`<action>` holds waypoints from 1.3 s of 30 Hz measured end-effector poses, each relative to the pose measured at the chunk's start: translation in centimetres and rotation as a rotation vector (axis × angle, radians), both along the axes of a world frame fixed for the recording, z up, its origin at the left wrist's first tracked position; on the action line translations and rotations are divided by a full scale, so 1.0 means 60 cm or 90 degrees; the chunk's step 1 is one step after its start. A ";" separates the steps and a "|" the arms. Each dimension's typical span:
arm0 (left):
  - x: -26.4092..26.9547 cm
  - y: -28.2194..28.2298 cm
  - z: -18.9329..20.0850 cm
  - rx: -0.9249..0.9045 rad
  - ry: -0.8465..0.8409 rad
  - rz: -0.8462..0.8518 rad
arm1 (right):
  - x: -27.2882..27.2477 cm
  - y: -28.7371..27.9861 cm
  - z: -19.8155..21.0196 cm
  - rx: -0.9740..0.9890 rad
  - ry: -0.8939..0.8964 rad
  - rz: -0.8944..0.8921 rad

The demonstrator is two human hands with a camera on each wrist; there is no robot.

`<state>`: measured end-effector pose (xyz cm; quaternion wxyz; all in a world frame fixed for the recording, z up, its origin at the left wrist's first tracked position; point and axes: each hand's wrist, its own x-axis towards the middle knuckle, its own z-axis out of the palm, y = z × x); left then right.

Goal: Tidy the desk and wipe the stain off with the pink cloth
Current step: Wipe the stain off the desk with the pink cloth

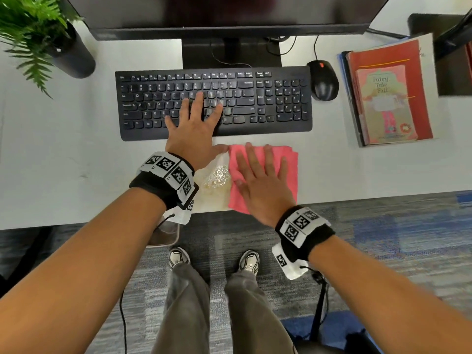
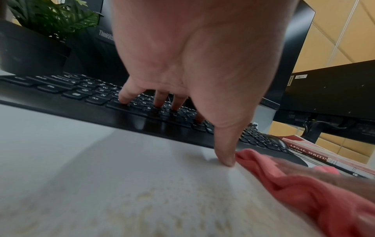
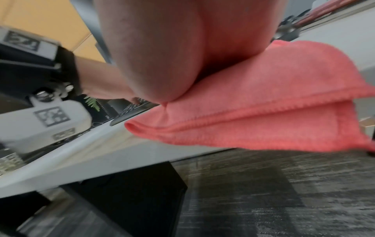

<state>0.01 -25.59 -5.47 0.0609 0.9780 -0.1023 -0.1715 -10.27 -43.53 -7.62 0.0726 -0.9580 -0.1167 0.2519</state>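
A folded pink cloth (image 1: 290,172) (image 3: 253,104) (image 2: 300,186) lies on the white desk (image 1: 76,162) near its front edge. My right hand (image 1: 258,175) presses flat on it, fingers straight. Just left of the cloth is a yellowish wet stain (image 1: 217,180) (image 2: 154,208). My left hand (image 1: 194,129) (image 2: 182,80) rests spread on the black keyboard (image 1: 255,98) (image 2: 61,93), its fingertips on the keys and its thumb on the desk touching the cloth's corner.
A black mouse (image 1: 324,80) sits right of the keyboard. A stack of books (image 1: 388,95) lies at the far right. The monitor stand (image 1: 232,52) is behind the keyboard, and a potted plant (image 1: 38,34) stands at the back left.
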 end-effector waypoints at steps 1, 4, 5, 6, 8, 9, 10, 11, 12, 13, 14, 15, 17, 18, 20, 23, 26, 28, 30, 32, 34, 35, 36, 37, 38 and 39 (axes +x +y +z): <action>0.001 0.000 0.000 0.000 -0.002 -0.001 | -0.011 0.001 0.003 0.001 0.003 0.027; 0.002 0.002 0.000 0.007 -0.004 -0.003 | -0.043 -0.034 0.012 -0.021 0.011 0.117; 0.002 0.003 0.000 0.010 -0.004 -0.005 | -0.048 -0.052 0.016 -0.029 0.017 0.130; 0.002 0.004 0.000 0.011 -0.003 -0.006 | -0.049 -0.071 0.018 -0.033 0.022 0.128; 0.002 0.005 0.001 0.003 -0.003 -0.005 | -0.040 -0.103 0.020 -0.030 0.028 0.092; 0.003 0.007 0.001 -0.001 -0.002 -0.003 | -0.030 -0.112 0.019 -0.029 0.032 0.061; 0.003 0.008 0.002 -0.004 -0.001 -0.001 | -0.018 -0.114 0.016 -0.028 0.031 0.028; 0.003 0.010 0.003 -0.006 0.002 0.002 | -0.006 -0.108 0.013 -0.029 0.024 -0.002; 0.003 0.011 0.003 -0.007 0.005 0.004 | 0.005 -0.096 0.008 -0.034 0.012 -0.028; 0.003 0.011 0.004 -0.008 0.007 0.005 | 0.015 -0.081 0.003 -0.037 0.003 -0.050; 0.003 0.010 0.004 -0.009 0.007 0.005 | 0.022 -0.064 -0.002 -0.034 -0.001 -0.069; 0.003 0.010 0.004 -0.009 0.006 0.004 | 0.026 -0.047 -0.005 -0.028 -0.002 -0.078; 0.002 0.009 0.003 -0.005 0.003 0.000 | 0.022 -0.014 -0.007 -0.025 -0.010 -0.058; 0.002 0.009 0.003 -0.004 0.003 -0.001 | 0.015 -0.001 -0.005 -0.027 -0.013 -0.034; 0.001 0.009 0.003 -0.006 0.002 -0.001 | -0.007 0.011 0.000 -0.020 -0.003 0.016; -0.001 0.012 0.002 -0.010 -0.003 -0.002 | -0.036 -0.015 0.009 -0.022 0.006 0.099; -0.004 0.019 0.000 -0.005 -0.005 -0.005 | -0.031 -0.070 0.016 -0.028 0.016 0.120; -0.006 0.025 0.000 -0.002 -0.006 -0.006 | -0.010 -0.085 0.016 -0.026 0.022 0.076; -0.009 0.031 0.000 0.000 -0.007 -0.007 | 0.016 -0.069 0.010 -0.022 0.023 0.009; -0.012 0.038 -0.001 0.000 -0.011 -0.007 | 0.033 -0.030 0.003 -0.027 0.007 -0.042; -0.014 0.046 -0.004 -0.001 -0.025 -0.009 | 0.036 0.015 -0.001 -0.032 -0.009 -0.046; -0.015 0.049 -0.006 -0.003 -0.034 -0.011 | 0.030 0.034 -0.002 -0.029 -0.012 -0.036; -0.015 0.053 -0.008 -0.006 -0.042 -0.014 | 0.022 0.049 -0.003 -0.025 -0.016 -0.021; -0.014 0.055 -0.008 -0.008 -0.048 -0.016 | 0.011 0.058 -0.002 -0.021 -0.018 -0.003; -0.013 0.058 -0.010 -0.009 -0.053 -0.019 | -0.002 0.062 -0.001 -0.017 -0.017 0.014; -0.012 0.060 -0.010 -0.009 -0.057 -0.021 | -0.015 0.060 0.000 -0.013 -0.012 0.034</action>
